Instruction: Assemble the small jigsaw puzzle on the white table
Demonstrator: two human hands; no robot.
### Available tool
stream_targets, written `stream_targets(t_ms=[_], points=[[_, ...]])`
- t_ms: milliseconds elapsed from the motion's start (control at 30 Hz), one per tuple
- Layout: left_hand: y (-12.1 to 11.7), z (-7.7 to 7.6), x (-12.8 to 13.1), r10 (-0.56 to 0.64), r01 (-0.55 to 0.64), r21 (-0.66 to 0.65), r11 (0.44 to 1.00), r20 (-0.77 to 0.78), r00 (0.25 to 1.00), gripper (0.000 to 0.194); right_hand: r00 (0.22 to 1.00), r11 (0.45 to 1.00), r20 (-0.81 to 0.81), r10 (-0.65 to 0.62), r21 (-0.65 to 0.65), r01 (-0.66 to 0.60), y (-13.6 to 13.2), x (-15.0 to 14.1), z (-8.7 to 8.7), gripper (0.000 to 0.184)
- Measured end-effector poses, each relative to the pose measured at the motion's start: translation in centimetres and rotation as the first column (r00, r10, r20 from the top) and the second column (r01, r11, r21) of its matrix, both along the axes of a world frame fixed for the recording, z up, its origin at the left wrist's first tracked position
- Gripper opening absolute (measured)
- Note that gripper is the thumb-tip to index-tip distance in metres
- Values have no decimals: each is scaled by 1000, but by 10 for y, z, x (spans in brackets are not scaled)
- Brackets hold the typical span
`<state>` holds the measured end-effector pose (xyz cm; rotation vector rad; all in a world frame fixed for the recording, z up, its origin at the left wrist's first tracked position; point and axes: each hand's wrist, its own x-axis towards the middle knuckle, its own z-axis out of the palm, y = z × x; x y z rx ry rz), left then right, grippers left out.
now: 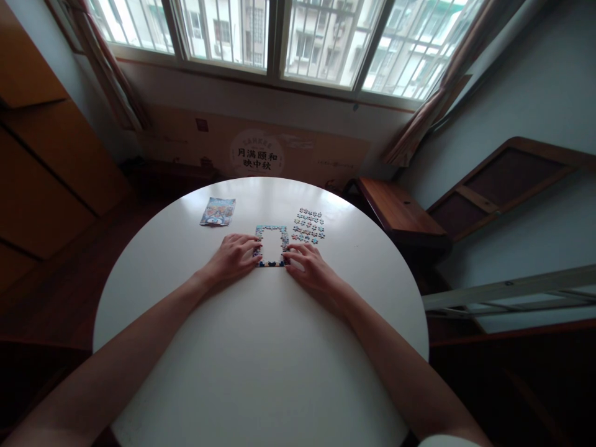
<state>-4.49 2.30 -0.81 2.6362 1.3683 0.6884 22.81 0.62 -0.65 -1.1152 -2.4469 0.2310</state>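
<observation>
A jigsaw puzzle border (272,264) lies on the white table as a small rectangle of joined pieces, with the bare table top showing through its middle. My left hand (234,256) rests at its left side, fingers stretched out and slightly apart, fingertips touching the border's edge. Against the opposite side lies my right hand (313,268), its fingers also spread and touching the edge. The fingertips cover part of both sides. Several loose puzzle pieces (308,222) are laid out in rows just beyond my right hand.
A printed packet or picture sheet (218,212) lies at the back left of the round white table (261,360). A wooden bench or low cabinet (400,208) stands beyond the table's right edge. Barred windows (274,37) and a wall banner (302,146) are behind.
</observation>
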Motion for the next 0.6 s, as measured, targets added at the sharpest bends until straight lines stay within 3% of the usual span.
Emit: stream_targets(t_ms=[233, 433, 600], points=[[3, -2, -1, -33, 31, 48, 998, 36, 999, 28, 1000, 1000, 3, 6, -8, -6, 1, 1, -1, 27], [4, -7, -2, 17, -18, 48, 999, 19, 1000, 32, 998, 1000, 57, -15, -23, 17, -2, -1, 3, 41], [2, -5, 0, 20, -21, 24, 999, 19, 1000, 32, 998, 999, 62, -12, -44, 15, -3, -2, 4, 34]])
